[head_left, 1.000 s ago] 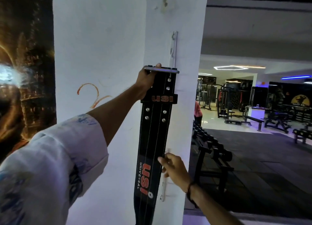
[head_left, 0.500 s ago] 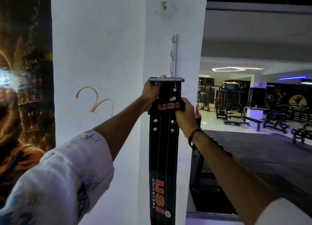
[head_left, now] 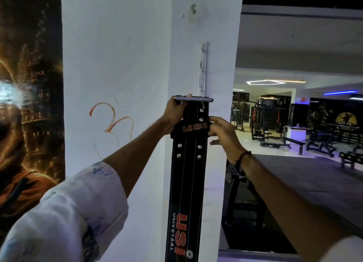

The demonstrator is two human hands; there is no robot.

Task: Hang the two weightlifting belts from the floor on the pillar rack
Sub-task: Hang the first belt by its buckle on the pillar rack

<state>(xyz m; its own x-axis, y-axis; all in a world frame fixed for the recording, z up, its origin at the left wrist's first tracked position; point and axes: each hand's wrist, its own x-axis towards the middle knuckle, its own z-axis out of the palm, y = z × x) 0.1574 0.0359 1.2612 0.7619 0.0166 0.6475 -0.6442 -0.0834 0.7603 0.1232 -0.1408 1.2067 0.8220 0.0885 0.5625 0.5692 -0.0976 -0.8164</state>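
Note:
A black weightlifting belt point(head_left: 186, 183) with red USI lettering hangs straight down the white pillar point(head_left: 117, 65). Its metal buckle bar point(head_left: 193, 99) sits just below the vertical white rack strip point(head_left: 202, 69) with small hooks. My left hand point(head_left: 176, 112) grips the belt's top left edge, thumb over the buckle bar. My right hand point(head_left: 224, 135) pinches the belt's black keeper loop on its right side. Only this one belt is in view; its lower end runs out of the frame.
A dark poster point(head_left: 29, 114) covers the wall left of the pillar. To the right, a dumbbell rack point(head_left: 241, 198) stands close behind the pillar, and benches point(head_left: 294, 141) and machines fill the gym floor beyond.
My right hand rose from the belt's lower part to the keeper loop near the buckle. The belt's top has shifted slightly down and right, under the rack strip.

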